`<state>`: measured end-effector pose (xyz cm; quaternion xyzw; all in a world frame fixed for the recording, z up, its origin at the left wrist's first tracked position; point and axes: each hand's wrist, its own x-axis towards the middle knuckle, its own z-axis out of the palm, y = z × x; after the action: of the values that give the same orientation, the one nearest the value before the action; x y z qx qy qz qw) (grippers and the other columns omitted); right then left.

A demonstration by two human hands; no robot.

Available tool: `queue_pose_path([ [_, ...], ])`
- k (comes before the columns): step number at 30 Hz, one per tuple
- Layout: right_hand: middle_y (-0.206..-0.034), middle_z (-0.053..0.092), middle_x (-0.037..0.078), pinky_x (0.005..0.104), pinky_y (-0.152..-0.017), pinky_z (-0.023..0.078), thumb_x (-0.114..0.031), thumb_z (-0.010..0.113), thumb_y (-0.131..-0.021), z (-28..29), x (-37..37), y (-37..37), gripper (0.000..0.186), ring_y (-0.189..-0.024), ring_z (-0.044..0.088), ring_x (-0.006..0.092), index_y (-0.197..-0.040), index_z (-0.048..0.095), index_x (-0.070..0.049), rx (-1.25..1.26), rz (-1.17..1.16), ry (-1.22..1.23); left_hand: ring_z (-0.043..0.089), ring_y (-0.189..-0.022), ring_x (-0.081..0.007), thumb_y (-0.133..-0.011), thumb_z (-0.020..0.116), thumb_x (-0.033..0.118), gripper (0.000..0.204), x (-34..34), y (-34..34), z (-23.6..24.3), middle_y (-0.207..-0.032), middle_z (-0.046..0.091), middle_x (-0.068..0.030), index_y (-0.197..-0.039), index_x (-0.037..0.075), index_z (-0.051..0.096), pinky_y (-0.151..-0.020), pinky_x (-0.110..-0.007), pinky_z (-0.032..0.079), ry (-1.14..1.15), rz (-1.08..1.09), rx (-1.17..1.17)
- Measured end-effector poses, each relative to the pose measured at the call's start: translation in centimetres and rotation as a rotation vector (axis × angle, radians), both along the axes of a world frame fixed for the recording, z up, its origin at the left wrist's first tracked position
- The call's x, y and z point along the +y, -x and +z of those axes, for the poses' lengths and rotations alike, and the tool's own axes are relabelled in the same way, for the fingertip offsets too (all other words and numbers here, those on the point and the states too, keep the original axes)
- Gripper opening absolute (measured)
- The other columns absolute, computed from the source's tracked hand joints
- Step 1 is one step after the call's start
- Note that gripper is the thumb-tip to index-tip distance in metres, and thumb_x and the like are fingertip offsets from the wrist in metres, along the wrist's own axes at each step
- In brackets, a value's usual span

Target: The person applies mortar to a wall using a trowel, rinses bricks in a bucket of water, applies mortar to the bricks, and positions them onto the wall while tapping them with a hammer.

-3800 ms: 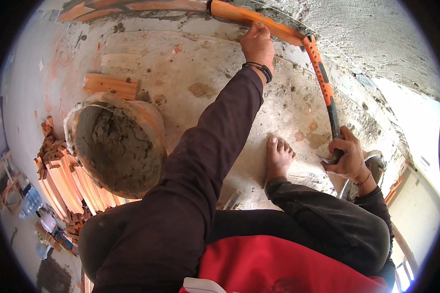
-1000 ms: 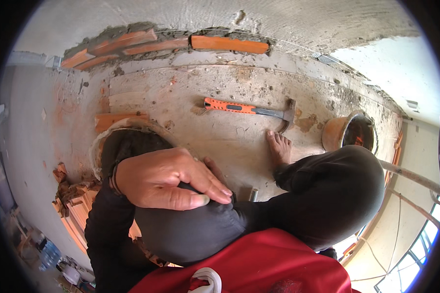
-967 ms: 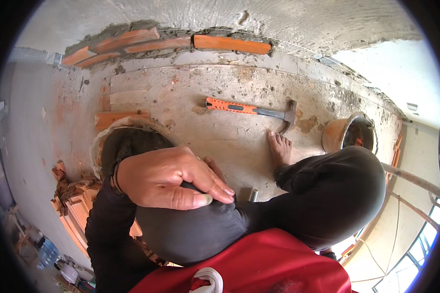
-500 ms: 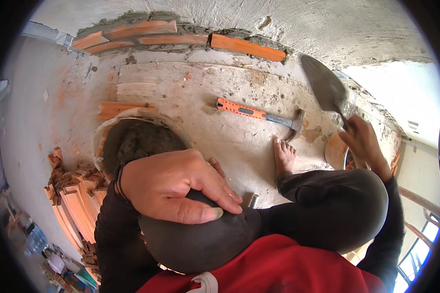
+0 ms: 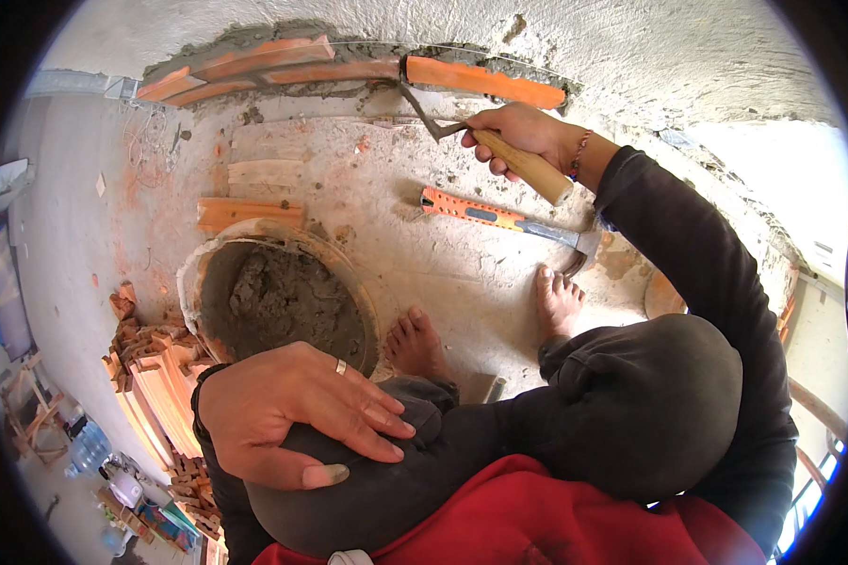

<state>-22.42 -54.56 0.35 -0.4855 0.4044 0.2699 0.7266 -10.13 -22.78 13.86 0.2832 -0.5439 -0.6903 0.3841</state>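
Note:
My right hand [image 5: 528, 134] grips the wooden handle of a trowel [image 5: 526, 169]. The trowel's bent neck reaches up to the foot of the brick row, near the joint beside an orange brick [image 5: 485, 82]; its blade is hardly visible. To the left, more bricks [image 5: 330, 72] sit in grey mortar along the wall. My left hand [image 5: 297, 410] lies on my left knee with its fingers stretched out, holding nothing. Beyond it stands a round bucket [image 5: 193, 292] with wet mortar [image 5: 292, 297] inside.
A hammer [image 5: 513, 222] with an orange and black handle lies on the floor ahead of my bare feet [image 5: 561, 301]. Loose bricks [image 5: 250, 212] lie behind the bucket. Stacked bricks [image 5: 160, 386] stand at the left. A thin string [image 5: 372, 43] runs along the wall above the bricks.
My right hand has swung the trowel from the right side over to the brick row. My left hand has slid a little left and down on the knee, its fingers more spread.

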Motion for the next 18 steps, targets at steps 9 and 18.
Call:
queue_pose_path([
  [9, -0.066, 0.056, -0.001, 0.0248, -0.037, 0.043, -0.032, 0.049, -0.102, 1.7, -1.8, 5.1, 0.028, -0.047, 0.051, 0.0089, -0.092, 0.059, -0.008, 0.055, -0.022, 0.181, 0.062, -0.115, -0.0428, -0.085, 0.056, 0.037, 0.053, -1.4, 0.1, -0.3, -0.118, 0.066, -0.0277, -0.114, -0.005, 0.07, -0.1, -0.043, 0.049, 0.0, -0.015, -0.017],
  [18, -0.065, 0.056, 0.0, 0.0252, -0.037, 0.043, -0.033, 0.049, -0.103, 2.7, -4.8, 10.4, 0.032, -0.045, 0.05, 0.0091, -0.095, 0.059, -0.004, 0.067, 0.033, 0.301, 0.062, -0.115, -0.043, -0.085, 0.056, 0.036, 0.052, -1.7, 0.3, 0.0, -0.117, 0.065, -0.0294, -0.111, -0.006, 0.071, -0.099, -0.042, 0.05, -0.032, 0.019, -0.009],
])
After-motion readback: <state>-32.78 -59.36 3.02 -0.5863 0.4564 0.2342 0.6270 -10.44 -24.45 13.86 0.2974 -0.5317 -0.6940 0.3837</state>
